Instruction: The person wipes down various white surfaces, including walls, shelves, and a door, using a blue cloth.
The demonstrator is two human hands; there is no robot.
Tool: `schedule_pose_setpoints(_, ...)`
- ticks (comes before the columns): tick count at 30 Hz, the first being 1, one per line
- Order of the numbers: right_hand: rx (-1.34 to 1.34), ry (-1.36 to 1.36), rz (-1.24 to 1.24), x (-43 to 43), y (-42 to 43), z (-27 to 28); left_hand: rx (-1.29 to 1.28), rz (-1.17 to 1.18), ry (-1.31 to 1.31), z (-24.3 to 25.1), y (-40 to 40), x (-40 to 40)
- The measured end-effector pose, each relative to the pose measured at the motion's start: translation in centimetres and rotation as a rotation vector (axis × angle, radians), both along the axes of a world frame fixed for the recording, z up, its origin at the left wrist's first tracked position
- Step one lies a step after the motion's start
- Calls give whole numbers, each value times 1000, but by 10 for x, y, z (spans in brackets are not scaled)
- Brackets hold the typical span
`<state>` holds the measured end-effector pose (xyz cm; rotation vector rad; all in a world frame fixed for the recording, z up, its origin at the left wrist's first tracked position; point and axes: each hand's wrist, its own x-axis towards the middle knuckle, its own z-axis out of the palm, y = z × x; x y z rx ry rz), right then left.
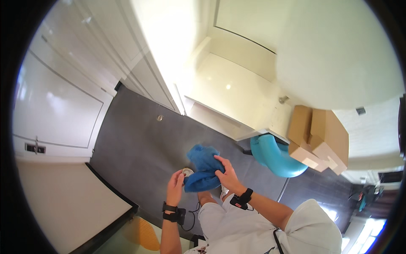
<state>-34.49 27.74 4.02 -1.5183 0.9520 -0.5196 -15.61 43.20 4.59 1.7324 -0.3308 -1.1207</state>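
A crumpled blue cloth (206, 158), fuzzy like a towel, hangs in front of me above the dark floor. My right hand (228, 174) grips its right side, with thumb and fingers pressed into the folds. At the lower left edge of the cloth, my left hand (175, 185) holds a bit of it between thumb and fingers; the exact pinch is partly hidden. Black straps with small devices circle both wrists. Just behind the cloth, a light shoe (187, 171) of mine shows.
A white cabinet (234, 92) with an open lower recess stands ahead. To its right are a turquoise chair (276, 157) and an open cardboard box (326, 136). A white door (57, 104) is at left. A small metal doorstop (159, 118) sits on the grey floor (136, 136).
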Motion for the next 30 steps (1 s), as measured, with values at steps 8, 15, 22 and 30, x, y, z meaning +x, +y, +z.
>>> schedule_pose_setpoints(8, 97, -50, -97, -118, -16, 73, -58, -427, 133, 28, -53, -136)
schedule_pose_setpoints(15, 252, -196, -316, -193, -45, 101, -79, -548, 74, 99, -102, -236)
schedule_pose_setpoints(22, 314, -342, -446, -218, -67, 123, -239, -574, -296, 173, -156, -251)
schedule_pose_setpoints(30, 648, -663, -375, -206, -136, 137, -376, -587, -137, 227, -234, -262)
